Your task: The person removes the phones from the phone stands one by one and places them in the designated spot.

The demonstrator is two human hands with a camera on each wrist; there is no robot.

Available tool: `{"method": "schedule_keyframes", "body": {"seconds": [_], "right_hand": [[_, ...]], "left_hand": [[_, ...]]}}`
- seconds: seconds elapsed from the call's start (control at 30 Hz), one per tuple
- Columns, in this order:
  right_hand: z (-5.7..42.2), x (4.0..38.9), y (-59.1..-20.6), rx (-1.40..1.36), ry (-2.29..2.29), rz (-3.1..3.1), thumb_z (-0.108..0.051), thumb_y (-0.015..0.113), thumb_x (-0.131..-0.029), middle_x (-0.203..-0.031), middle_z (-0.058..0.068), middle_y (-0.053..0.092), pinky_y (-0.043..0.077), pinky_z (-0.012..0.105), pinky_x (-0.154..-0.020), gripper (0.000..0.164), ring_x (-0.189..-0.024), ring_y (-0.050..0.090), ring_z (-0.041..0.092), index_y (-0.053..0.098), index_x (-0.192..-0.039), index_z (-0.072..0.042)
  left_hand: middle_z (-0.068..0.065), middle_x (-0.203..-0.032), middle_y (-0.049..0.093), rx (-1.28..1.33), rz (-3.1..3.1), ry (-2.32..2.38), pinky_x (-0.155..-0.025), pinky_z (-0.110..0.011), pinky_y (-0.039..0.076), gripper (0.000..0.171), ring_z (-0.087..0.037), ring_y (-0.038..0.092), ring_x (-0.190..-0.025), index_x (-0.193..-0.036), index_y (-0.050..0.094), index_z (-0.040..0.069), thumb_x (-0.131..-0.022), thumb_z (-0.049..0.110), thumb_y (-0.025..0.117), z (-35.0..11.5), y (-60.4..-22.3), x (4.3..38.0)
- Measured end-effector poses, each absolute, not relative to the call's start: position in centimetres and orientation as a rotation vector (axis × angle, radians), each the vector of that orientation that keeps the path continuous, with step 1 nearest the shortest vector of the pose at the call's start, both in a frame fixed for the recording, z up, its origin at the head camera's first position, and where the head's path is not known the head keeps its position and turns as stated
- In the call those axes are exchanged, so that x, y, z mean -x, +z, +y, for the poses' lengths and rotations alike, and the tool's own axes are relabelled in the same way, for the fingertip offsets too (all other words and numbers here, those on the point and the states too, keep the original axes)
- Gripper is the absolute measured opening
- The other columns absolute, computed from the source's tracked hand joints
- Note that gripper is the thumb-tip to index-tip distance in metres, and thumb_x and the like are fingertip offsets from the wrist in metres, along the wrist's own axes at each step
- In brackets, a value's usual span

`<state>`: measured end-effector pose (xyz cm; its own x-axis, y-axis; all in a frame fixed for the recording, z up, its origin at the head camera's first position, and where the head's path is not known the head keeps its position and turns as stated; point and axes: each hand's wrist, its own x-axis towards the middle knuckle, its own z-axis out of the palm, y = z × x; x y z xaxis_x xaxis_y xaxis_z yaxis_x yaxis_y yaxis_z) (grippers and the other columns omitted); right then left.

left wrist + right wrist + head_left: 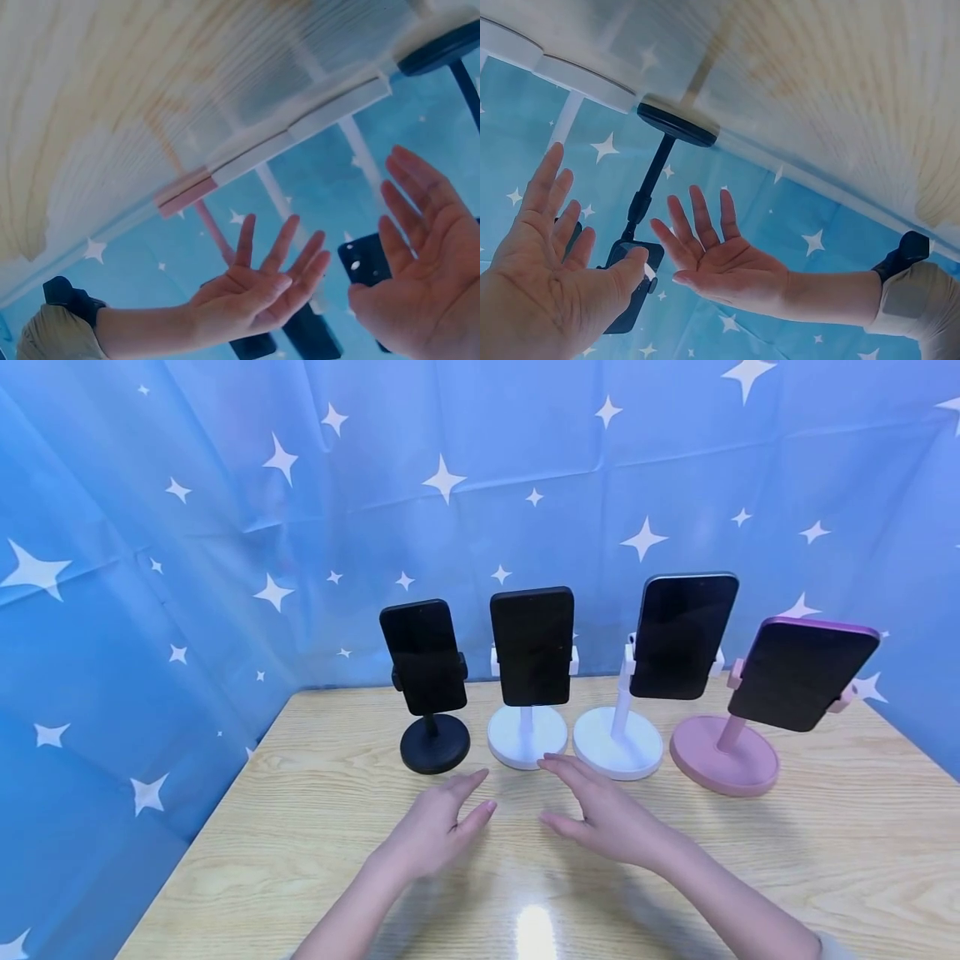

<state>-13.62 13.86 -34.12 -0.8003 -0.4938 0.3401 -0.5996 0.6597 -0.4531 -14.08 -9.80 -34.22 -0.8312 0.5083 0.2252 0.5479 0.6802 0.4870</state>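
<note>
Both hands hover over the wooden table with fingers spread and nothing held. The left hand (435, 822) is nearest the black phone stand (435, 745), which carries a black phone (423, 656). The right hand (600, 814) reaches in front of two white stands; its fingertips overlap the base of the left white stand (527, 737) in the head view. That one holds a black phone (532, 646). The right white stand (618, 743) bears a dark phone (684, 635). In both wrist views, the palms of the left hand (435, 277) and right hand (559, 277) show bare.
At the right end of the row, a pink stand (726, 756) holds a tilted phone with a purple edge (804, 672). The wooden table (285, 860) has a bright light reflection near its front. Behind it hangs a blue cloth (225, 568) with white stars.
</note>
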Motion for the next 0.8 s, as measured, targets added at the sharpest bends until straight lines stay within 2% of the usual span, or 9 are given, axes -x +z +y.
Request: {"method": "schedule_keyframes", "body": {"seconds": [0.23, 0.4, 0.63, 0.8], "right_hand": [[13.0, 14.0, -33.7, -0.868, 0.904, -2.724, -0.021, 0.067, -0.083, -0.128, 0.017, 0.051, 0.042, 0.047, -0.093, 0.054, -0.117, 0.049, 0.032, 0.046, -0.128, 0.001], [12.5, 14.3, -33.5, -0.839, 1.002, -2.762, -0.02, 0.065, -0.085, -0.128, 0.014, 0.051, 0.041, 0.046, -0.094, 0.052, -0.117, 0.049, 0.029, 0.046, -0.129, 0.0], [11.3, 15.2, -33.6, -0.832, 1.111, -2.729, -0.018, 0.064, -0.086, -0.126, 0.016, 0.052, 0.049, 0.043, -0.084, 0.049, -0.11, 0.053, 0.031, 0.046, -0.128, 0.001], [10.5, 15.8, -33.3, -0.797, 1.204, -2.719, -0.019, 0.062, -0.087, -0.128, 0.017, 0.05, 0.049, 0.044, -0.084, 0.05, -0.111, 0.054, 0.032, 0.044, -0.13, 0.0]], "left_hand": [[-0.016, -0.125, 0.055, 0.835, -2.787, -0.913, -0.095, -0.039, 0.043, 0.045, -0.025, 0.052, -0.116, -0.128, 0.05, -0.002, -0.096, 0.029, 0.046, -10.1, -34.0, 14.3], [-0.015, -0.121, 0.057, 0.774, -2.769, -0.981, -0.083, -0.039, 0.049, 0.044, -0.027, 0.058, -0.105, -0.126, 0.051, -0.001, -0.096, 0.03, 0.046, -10.5, -34.1, 14.7], [-0.013, -0.122, 0.057, 0.699, -2.715, -1.065, -0.076, -0.034, 0.053, 0.04, -0.024, 0.061, -0.101, -0.125, 0.053, 0.001, -0.096, 0.027, 0.047, -11.2, -33.8, 15.1], [-0.011, -0.121, 0.058, 0.633, -2.68, -1.091, -0.073, -0.029, 0.053, 0.036, -0.019, 0.062, -0.098, -0.123, 0.055, 0.001, -0.094, 0.023, 0.05, -11.9, -33.7, 15.3]]}}
